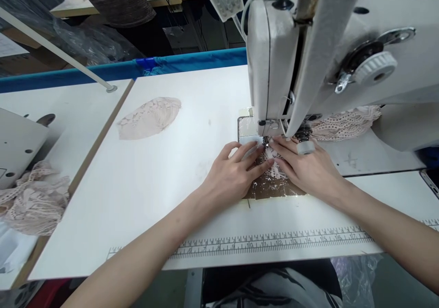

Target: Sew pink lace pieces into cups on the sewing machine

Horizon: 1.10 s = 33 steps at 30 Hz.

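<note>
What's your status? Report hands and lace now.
Left hand, right hand: both at the lace piece. Lace partly hidden beneath them. Machine head close above.

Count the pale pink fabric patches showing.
4: heap far left, flat piece on the table, lace beside the right hand, bundle beyond it; the last two may join.

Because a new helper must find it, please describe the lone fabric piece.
Find the white tabletop with the printed ruler. Toward its far left corner lies a pale pink, roughly oval fabric piece. Unlike the bunched fabric farther left, it lies spread out by itself.
</note>
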Each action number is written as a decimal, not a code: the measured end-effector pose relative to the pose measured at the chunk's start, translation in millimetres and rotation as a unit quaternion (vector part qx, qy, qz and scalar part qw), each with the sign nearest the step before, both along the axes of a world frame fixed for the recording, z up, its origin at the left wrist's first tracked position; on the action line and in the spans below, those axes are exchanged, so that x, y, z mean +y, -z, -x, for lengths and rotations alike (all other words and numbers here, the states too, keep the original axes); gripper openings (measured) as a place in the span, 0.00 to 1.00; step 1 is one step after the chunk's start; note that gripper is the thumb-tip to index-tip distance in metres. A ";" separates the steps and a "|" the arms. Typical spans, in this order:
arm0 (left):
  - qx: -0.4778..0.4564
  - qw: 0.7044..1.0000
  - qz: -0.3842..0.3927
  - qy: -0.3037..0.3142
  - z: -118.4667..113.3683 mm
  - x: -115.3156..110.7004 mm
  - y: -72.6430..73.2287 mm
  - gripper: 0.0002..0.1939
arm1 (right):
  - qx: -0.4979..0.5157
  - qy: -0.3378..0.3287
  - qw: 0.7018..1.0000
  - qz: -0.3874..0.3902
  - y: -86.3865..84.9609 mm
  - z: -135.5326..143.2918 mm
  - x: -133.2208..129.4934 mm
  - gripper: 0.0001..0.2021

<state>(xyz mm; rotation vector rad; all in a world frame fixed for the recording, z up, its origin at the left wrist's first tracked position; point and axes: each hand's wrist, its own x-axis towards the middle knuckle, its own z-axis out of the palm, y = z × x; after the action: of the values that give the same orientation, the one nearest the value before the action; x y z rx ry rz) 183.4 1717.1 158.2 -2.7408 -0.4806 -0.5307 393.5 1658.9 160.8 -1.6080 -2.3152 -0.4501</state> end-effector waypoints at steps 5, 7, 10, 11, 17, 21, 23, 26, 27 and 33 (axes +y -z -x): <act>0.011 1.000 0.005 -0.003 0.3 0.0 -2.2 0.21 | -0.019 0.010 1.000 -0.009 0.4 0.5 -0.9 0.17; 0.012 1.000 0.006 -0.004 0.4 -0.1 -2.3 0.21 | -0.023 0.012 1.000 -0.014 0.4 0.6 -1.2 0.17; 0.011 1.000 0.008 -0.008 0.0 -0.7 -1.9 0.21 | -0.026 0.014 0.999 -0.021 1.3 0.3 -1.2 0.18; 0.010 1.000 0.009 -0.008 -0.1 -1.0 -1.6 0.21 | -0.028 0.013 0.999 -0.023 1.8 0.1 -1.2 0.18; 0.010 1.000 0.021 -0.009 0.3 -1.2 0.2 0.23 | -0.029 0.010 0.999 -0.039 2.6 -1.2 -1.8 0.17; 0.012 0.999 0.029 -0.010 1.5 -0.1 1.0 0.23 | -0.032 0.004 0.999 -0.041 1.1 -1.8 -2.8 0.17; 0.013 0.999 0.036 -0.011 1.7 -0.3 1.1 0.24 | -0.032 0.003 0.999 -0.043 0.7 -2.2 -3.1 0.17; -0.001 0.999 0.042 -0.014 1.0 -1.5 1.9 0.22 | -0.035 -0.014 0.998 -0.046 0.2 -3.1 -4.9 0.16; -0.014 0.999 0.038 -0.014 0.5 -2.0 2.5 0.21 | -0.033 -0.026 0.998 -0.045 -0.2 -3.6 -6.2 0.16; -0.115 0.993 -0.021 -0.003 -6.6 -1.1 8.4 0.09 | -0.005 -0.088 0.996 -0.024 -2.7 -3.3 -17.4 0.20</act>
<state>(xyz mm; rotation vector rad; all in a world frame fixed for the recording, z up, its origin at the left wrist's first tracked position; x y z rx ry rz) 190.1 1716.1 149.8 -2.6489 -0.5256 -0.8498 396.8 1641.5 163.5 -1.3690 -2.4079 -0.4706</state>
